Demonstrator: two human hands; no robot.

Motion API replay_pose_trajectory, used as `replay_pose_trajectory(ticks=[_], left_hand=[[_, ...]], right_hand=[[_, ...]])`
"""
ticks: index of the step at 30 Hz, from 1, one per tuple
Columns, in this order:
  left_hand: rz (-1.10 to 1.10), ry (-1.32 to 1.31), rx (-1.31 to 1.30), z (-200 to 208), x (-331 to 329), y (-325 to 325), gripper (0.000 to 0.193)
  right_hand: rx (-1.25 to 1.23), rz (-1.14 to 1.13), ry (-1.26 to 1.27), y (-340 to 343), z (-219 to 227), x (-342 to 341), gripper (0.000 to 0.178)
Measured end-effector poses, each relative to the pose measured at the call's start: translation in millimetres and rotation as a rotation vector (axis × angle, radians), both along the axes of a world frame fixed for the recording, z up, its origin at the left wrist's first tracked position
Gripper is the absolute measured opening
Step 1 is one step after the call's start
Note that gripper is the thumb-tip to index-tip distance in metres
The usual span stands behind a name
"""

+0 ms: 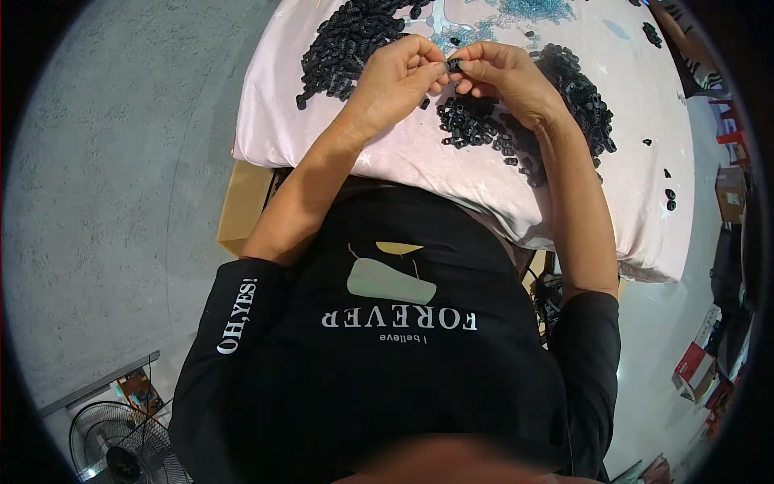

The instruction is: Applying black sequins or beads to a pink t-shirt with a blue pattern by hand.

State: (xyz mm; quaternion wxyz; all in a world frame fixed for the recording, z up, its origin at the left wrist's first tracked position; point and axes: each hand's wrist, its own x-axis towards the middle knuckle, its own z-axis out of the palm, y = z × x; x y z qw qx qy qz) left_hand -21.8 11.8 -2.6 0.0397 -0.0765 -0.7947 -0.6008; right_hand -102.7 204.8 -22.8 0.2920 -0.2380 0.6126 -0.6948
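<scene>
Between my fingertips, above the far part of the cloth-covered table, is a small black plastic part (454,66). My right hand (512,79) pinches it between thumb and fingers. My left hand (399,81) is closed in a pinch against its left side; whether a second small piece sits in those fingers is hidden. Past my left hand spreads a big heap of black pieces (343,52). A smaller pile of black parts (468,123) lies just below my right hand, and another heap (582,101) sits to the right of that wrist.
A pale pink cloth (387,153) with a blue print covers the table. Loose black pieces (670,200) lie near its right edge. Another person's arm (685,36) shows at the far right. A cardboard box (244,202) stands under the left edge; a fan (121,452) is at lower left.
</scene>
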Motion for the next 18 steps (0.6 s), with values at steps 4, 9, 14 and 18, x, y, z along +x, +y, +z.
replay_pose_trajectory(ticks=[4, 9, 14, 18], left_hand=[[0.000, -0.019, 0.133, -4.0, -0.2, 3.3, 0.008], [0.011, -0.100, 0.131, -7.8, 1.7, 3.7, 0.010], [0.039, -0.161, 0.122, -12.0, 5.6, -7.5, 0.014], [0.099, -0.009, -0.460, -8.8, 25.1, -10.0, 0.014]], right_hand=[[-0.002, 0.003, -0.003, -1.6, -1.6, 0.1, 0.018], [0.002, 0.053, -0.040, -1.6, -2.3, 0.1, 0.020], [0.009, 0.007, -0.021, -2.0, -2.3, 2.0, 0.018], [0.008, -0.027, -0.047, -1.2, -1.9, -0.7, 0.018]])
